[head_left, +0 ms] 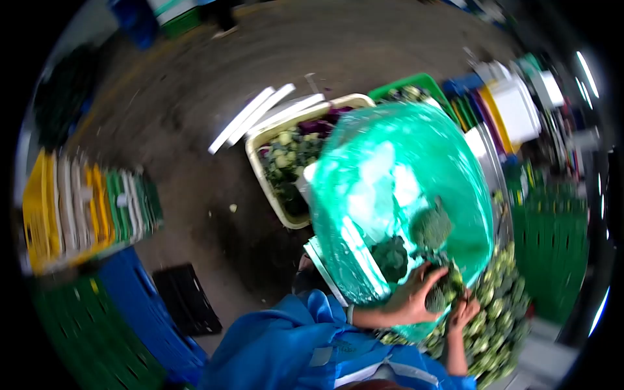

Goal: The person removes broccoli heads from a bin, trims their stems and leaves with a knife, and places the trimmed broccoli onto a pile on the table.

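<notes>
My left hand (411, 300) is closed around a dark green broccoli head (446, 287), with the thumb along its upper side. Close against the stem side of that broccoli, my right hand (462, 313) has its fingers curled in. What those fingers grip is too small and blurred to make out. Just beyond both hands stands a container lined with a green plastic bag (465, 188). Inside it lie a lighter broccoli head (431, 227) and a darker broccoli head (390, 257). A large pile of broccoli (500, 312) spreads beside and below my right hand.
Left of the bag, a cream crate (259, 172) holds leafy trimmings and purple pieces. A green crate (426, 80) sits behind it. Stacked yellow crates (40, 208), a blue crate (146, 305) and a black crate (188, 300) stand left. Green crates (549, 260) rise at right.
</notes>
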Motion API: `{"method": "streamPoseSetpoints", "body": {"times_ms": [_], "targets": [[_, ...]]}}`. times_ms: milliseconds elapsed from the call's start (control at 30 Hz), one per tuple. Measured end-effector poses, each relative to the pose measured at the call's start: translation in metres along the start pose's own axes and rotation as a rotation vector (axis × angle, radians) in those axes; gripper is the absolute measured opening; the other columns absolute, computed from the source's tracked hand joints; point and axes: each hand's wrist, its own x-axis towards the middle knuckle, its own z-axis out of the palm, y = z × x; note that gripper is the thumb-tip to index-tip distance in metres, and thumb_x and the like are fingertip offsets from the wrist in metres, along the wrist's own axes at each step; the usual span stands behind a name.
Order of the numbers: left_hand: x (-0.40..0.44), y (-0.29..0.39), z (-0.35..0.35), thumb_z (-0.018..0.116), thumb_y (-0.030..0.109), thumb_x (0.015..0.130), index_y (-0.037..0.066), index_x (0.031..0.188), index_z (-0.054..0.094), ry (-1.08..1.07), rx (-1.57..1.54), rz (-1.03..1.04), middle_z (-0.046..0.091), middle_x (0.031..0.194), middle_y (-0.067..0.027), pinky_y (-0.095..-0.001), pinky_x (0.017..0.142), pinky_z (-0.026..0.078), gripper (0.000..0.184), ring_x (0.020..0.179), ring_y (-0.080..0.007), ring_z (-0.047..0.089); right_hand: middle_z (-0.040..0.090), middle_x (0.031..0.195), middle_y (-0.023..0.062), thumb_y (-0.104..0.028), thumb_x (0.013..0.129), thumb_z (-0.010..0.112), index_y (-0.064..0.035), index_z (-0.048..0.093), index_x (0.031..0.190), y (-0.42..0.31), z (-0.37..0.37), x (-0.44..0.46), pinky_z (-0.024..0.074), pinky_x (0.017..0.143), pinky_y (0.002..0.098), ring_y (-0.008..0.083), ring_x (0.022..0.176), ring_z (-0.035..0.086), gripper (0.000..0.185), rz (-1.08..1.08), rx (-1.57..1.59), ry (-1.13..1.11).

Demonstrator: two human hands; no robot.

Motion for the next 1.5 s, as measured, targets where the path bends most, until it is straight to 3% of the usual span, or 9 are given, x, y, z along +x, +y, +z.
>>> {"method": "streamPoseSetpoints", "body": {"times_ms": [133,233,300,467,700,967,1200,1433,1500], "targets": [[0.005,0.000,0.001,0.084,0.027,0.066,0.008,0.144,0.032,-0.092,0.057,0.052,0.042,0.133,-0.0280,-0.0476,0.102,0.043,0.096,0.120,-0.0465,0.048,0.062,0.068,0.0123,-0.023,0.094,0.048,0.0034,0.071,0.095,-0.033,-0.006,0.010,0.0444,0.056,0.0346,0.0232,0.054,0.056,0.035,0.045,0.145,-0.034],[0.005,-0.016,0.005,0.080,0.031,0.073,0.000,0.142,0.029,-0.178,-0.197,-0.106,0.044,0.133,-0.0228,-0.0431,0.105,0.040,0.092,0.123,-0.0332,0.049,0.053,0.056,0.0029,-0.019,0.099,0.043,0.0030,0.073,0.085,-0.033,0.006,0.007,0.0355,0.049,0.0290,0.0104,0.050,0.047,0.040,0.607,0.646,0.159],[0.007,-0.025,0.009,0.079,0.034,0.075,0.001,0.144,0.026,-0.170,-0.255,-0.131,0.043,0.134,-0.0211,-0.0418,0.107,0.038,0.093,0.126,-0.0307,0.047,0.050,0.055,-0.0012,-0.021,0.102,0.044,0.0015,0.074,0.088,-0.049,-0.005,0.017,0.0316,0.046,0.0260,0.0068,0.048,0.044,0.041,0.405,0.302,0.044],[0.010,-0.026,0.013,0.079,0.033,0.077,0.002,0.145,0.021,-0.096,-0.442,-0.189,0.041,0.136,-0.0203,-0.0411,0.106,0.039,0.095,0.126,-0.0295,0.045,0.053,0.061,-0.0043,-0.023,0.097,0.063,0.0005,0.067,0.113,-0.040,-0.017,0.030,0.0286,0.042,0.0227,0.0041,0.046,0.041,0.029,0.735,0.815,-0.174],[0.010,-0.005,0.000,0.073,0.026,0.082,0.009,0.146,0.023,-0.037,-0.799,-0.512,0.045,0.135,-0.0165,-0.0402,0.099,0.048,0.083,0.121,-0.0286,0.051,0.065,0.114,0.0113,0.008,0.079,0.062,-0.0060,0.062,0.117,-0.025,-0.054,-0.024,0.0533,0.069,0.0362,0.0291,0.084,0.066,0.041,-0.112,0.122,0.006],[-0.015,0.034,0.005,0.060,0.029,0.091,0.003,0.133,0.049,-0.216,-0.867,-0.658,0.062,0.126,-0.0111,-0.0419,0.096,0.051,0.051,0.112,-0.0236,0.062,0.062,0.115,0.0042,-0.015,0.082,0.066,-0.0120,0.055,0.129,-0.034,-0.085,-0.063,0.0538,0.058,0.0329,0.0200,0.077,0.067,0.048,-0.192,-0.250,-0.044],[-0.044,0.059,0.031,0.067,0.013,0.081,0.010,0.149,0.022,-0.210,-0.740,-0.588,0.044,0.135,-0.0153,-0.0403,0.101,0.046,0.082,0.123,-0.0274,0.050,0.060,0.087,0.0082,-0.008,0.083,0.057,-0.0024,0.056,0.122,-0.041,-0.080,-0.048,0.0516,0.048,0.0343,0.0221,0.058,0.065,0.039,-0.149,-0.365,-0.074],[-0.029,0.055,0.002,0.075,0.016,0.069,0.004,0.147,0.020,0.002,-0.424,-0.008,0.037,0.138,-0.0174,-0.0403,0.106,0.041,0.096,0.128,-0.0294,0.044,0.065,0.088,0.0195,0.004,0.075,0.057,-0.0026,0.058,0.114,0.074,-0.039,-0.094,0.0529,0.059,0.0489,0.0408,0.067,0.064,0.040,0.297,-0.223,-0.419],[-0.012,0.073,-0.003,0.077,0.015,0.068,0.005,0.148,0.016,-0.007,-0.360,0.069,0.035,0.140,-0.0180,-0.0405,0.108,0.038,0.102,0.129,-0.0284,0.043,0.067,0.096,0.0206,0.005,0.074,0.057,-0.0070,0.059,0.115,0.033,-0.068,-0.083,0.0526,0.063,0.0502,0.0425,0.072,0.065,0.043,0.127,0.004,-0.262]]}}
